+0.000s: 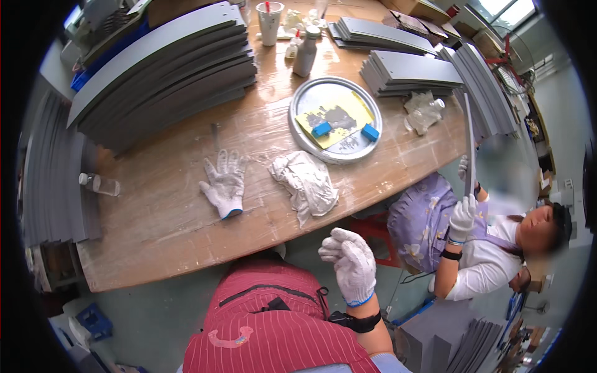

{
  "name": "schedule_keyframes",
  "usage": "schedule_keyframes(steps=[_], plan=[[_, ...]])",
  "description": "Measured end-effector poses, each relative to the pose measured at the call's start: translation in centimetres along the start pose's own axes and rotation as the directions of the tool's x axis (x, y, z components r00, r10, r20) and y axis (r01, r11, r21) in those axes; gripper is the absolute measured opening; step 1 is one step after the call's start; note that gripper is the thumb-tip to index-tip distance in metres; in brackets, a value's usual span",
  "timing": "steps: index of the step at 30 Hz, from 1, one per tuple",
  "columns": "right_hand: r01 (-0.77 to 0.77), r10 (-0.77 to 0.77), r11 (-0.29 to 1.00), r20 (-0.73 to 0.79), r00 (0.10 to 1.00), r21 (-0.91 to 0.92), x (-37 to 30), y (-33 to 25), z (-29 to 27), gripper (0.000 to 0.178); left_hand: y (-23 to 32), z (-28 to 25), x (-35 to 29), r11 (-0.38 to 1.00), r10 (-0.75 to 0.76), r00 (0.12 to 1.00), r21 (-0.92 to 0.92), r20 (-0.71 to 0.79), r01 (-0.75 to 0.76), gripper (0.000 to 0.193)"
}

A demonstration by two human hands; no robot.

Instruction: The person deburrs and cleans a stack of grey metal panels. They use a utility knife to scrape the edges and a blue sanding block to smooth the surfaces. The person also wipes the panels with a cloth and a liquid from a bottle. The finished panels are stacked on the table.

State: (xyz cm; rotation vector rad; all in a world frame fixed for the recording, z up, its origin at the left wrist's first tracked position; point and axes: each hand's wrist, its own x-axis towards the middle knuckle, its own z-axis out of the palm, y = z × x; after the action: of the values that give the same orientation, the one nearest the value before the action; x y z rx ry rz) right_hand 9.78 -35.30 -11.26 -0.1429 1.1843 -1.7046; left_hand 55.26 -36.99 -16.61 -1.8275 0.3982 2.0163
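My right hand (353, 266), in a white knit glove with a blue cuff, hovers just off the table's near edge. Its fingers are loosely bent, with nothing visible in them. My left hand is out of view. On the table lies a loose white glove (225, 183), palm side up and smudged grey. Beside it sits a crumpled white cloth (305, 185), the nearest thing to my right hand. Behind the cloth, a round grey lid (298, 99) carries a yellow sheet (364, 107) smeared with grey paste and two blue blocks (321, 129) (370, 132).
Stacks of grey panels (168, 68) (410, 73) line the wooden table (149, 230). A grey bottle (306, 53), a white cup (269, 25) and a clear bottle (99, 184) stand or lie about. At right, a gloved co-worker (479, 261) holds a long panel (469, 149).
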Motion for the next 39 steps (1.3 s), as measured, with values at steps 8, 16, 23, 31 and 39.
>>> schedule_keyframes(steps=[8, 16, 23, 31, 39], plan=[[-0.014, 0.014, 0.999, 0.012, 1.0, -0.05, 1.6, 1.8, 2.0, 0.039, -9.2, -2.4, -2.6, 0.942, -0.232, 0.952, -0.196, 0.2, 0.271, 0.056], [-0.049, 0.07, 0.981, 0.106, 0.992, -0.188, 6.2, 3.6, 7.8, 0.039, 7.2, -11.4, -4.8, 0.837, 0.508, 0.782, -0.005, -0.362, -0.546, 0.048], [0.674, 0.14, -0.194, 0.66, 0.739, -0.713, 11.0, 11.1, 17.7, 0.048, 19.5, -14.0, -5.9, 0.541, 0.84, 0.536, 0.058, -0.081, -0.839, 0.043], [0.02, 0.229, 0.604, 0.198, 0.953, -0.797, 11.4, 16.6, 26.4, 0.01, 27.0, -11.7, -5.2, 0.283, 0.905, 0.317, 0.157, 0.283, -0.946, 0.048], [-0.096, 0.381, 0.787, 0.357, 0.853, -0.609, 10.2, 17.1, 38.2, 0.02, 30.5, -16.5, -10.1, -0.174, 0.973, -0.205, 0.245, -0.11, -0.954, 0.009]])
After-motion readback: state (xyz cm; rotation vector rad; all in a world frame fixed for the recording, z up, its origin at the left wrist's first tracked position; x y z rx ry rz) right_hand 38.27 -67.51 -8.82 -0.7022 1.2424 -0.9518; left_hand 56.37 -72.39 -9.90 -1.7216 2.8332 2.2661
